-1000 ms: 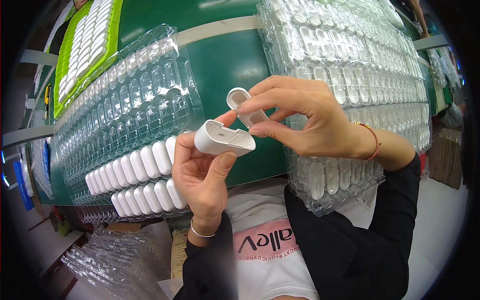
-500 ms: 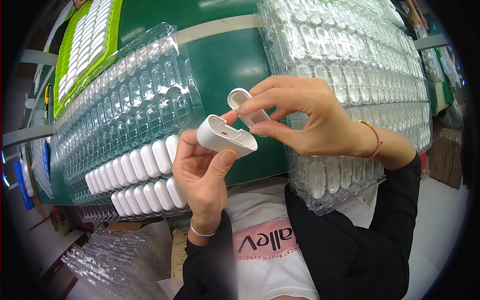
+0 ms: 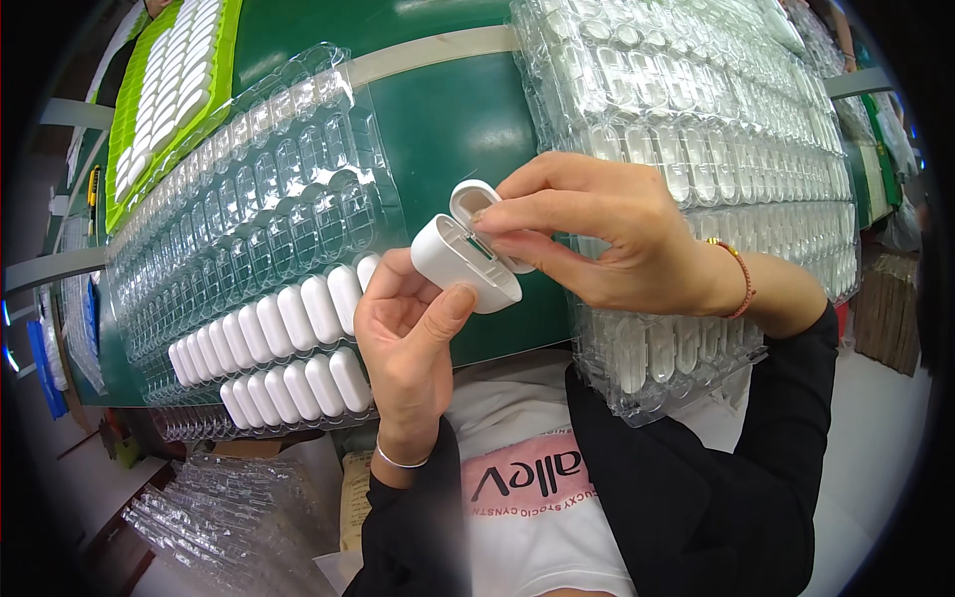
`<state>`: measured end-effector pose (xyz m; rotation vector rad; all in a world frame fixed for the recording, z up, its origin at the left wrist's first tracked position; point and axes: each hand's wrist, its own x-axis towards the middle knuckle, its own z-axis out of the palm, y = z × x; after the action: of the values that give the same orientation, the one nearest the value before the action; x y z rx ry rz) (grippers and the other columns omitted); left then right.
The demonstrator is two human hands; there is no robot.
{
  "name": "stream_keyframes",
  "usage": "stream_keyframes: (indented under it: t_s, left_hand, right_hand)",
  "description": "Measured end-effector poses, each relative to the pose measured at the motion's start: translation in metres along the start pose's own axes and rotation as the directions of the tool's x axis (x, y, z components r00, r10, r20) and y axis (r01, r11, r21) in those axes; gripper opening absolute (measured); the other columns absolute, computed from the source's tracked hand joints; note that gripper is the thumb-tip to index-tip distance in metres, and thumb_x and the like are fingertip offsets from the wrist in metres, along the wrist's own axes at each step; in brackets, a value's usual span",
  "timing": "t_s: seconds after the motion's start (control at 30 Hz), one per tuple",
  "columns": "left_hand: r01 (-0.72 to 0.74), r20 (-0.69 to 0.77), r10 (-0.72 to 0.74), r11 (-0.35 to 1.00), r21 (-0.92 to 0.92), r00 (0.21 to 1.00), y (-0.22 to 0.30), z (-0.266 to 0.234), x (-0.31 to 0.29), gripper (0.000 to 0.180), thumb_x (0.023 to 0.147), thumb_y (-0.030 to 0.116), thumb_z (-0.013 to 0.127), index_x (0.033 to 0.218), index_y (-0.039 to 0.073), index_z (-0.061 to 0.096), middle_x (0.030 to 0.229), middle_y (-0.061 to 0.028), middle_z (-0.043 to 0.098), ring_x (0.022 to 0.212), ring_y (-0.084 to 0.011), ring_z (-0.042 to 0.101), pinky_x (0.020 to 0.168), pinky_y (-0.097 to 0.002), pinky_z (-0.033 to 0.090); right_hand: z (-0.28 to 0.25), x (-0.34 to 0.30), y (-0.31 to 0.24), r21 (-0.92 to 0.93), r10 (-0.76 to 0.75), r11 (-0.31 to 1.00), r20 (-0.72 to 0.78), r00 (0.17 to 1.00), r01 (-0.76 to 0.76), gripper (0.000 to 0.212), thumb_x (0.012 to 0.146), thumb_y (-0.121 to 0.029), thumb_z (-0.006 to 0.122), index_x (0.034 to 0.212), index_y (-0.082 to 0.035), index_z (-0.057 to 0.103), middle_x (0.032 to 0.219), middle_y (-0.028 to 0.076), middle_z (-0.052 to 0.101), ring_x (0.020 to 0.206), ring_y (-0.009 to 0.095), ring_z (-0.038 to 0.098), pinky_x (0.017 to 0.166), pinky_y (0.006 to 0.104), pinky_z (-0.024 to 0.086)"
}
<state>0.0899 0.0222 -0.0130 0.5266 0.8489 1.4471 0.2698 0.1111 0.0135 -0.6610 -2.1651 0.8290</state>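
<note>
In my left hand [image 3: 413, 328] is a white, hollow earbud case body [image 3: 460, 271], tilted, with its opening toward the upper right. My thumb presses its near side and the other fingers curl behind it. My right hand [image 3: 597, 224] pinches a white case lid [image 3: 476, 202] between thumb and fingertips. The lid's hollow inner side shows, and its edge meets the rim of the body. My right fingertips cover part of this joint, so I cannot tell whether the two pieces are attached.
At left, a clear blister tray [image 3: 269, 209] holds rows of white cases [image 3: 285, 323] in its near part. Beyond it lies a green tray [image 3: 221, 60] of white pieces. Stacked clear trays [image 3: 686, 149] stand at right on the green table [image 3: 448, 109]. Plastic packaging [image 3: 229, 502] lies below left.
My left hand has moved slightly right, turning the case body more upright. The lid, still pinched in my right hand, has come from just apart to against the body's rim.
</note>
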Motion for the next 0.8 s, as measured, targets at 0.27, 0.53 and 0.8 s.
stream_keyframes:
  t_s: [0.27, 0.53, 0.8]
  left_hand:
    - [-0.057, 0.054, 0.048, 0.982, 0.182, 0.997, -0.005, -0.003, -0.002, 0.044, 0.086, 0.006, 0.071, 0.123, -0.006, 0.051, 0.11, -0.012, 0.063, 0.102, -0.0154, 0.061, 0.091, -0.0288, 0.047]
    - [-0.056, 0.128, 0.046, 0.996, 0.072, 0.991, -0.012, -0.007, -0.004, 0.051, 0.081, 0.007, 0.076, 0.124, -0.007, 0.051, 0.11, -0.0113, 0.063, 0.102, -0.016, 0.061, 0.092, -0.0278, 0.046]
    - [-0.068, 0.035, 0.065, 0.996, 0.066, 0.997, -0.011, -0.001, -0.006, 0.039, 0.077, 0.0, 0.077, 0.109, -0.002, 0.055, 0.103, -0.0076, 0.061, 0.097, -0.0142, 0.06, 0.088, -0.0284, 0.049]
  right_hand:
    - [0.003, -0.005, -0.001, -0.154, -0.06, 0.986, -0.016, 0.998, 0.057, 0.028, 0.073, 0.005, 0.075, 0.099, -0.004, 0.071, 0.089, 0.009, 0.065, 0.069, 0.018, 0.065, 0.057, 0.0262, 0.052]
    - [0.002, -0.008, -0.008, -0.199, -0.068, 0.978, 0.006, 0.998, 0.068, 0.027, 0.071, 0.009, 0.07, 0.094, -0.004, 0.069, 0.09, 0.01, 0.064, 0.068, 0.02, 0.064, 0.054, 0.0265, 0.051]
    - [0.003, 0.001, -0.002, 0.078, 0.024, 0.997, 0.017, 1.0, -0.025, 0.018, 0.075, 0.001, 0.073, 0.089, -0.008, 0.066, 0.088, 0.007, 0.064, 0.074, 0.025, 0.065, 0.06, 0.0323, 0.05]
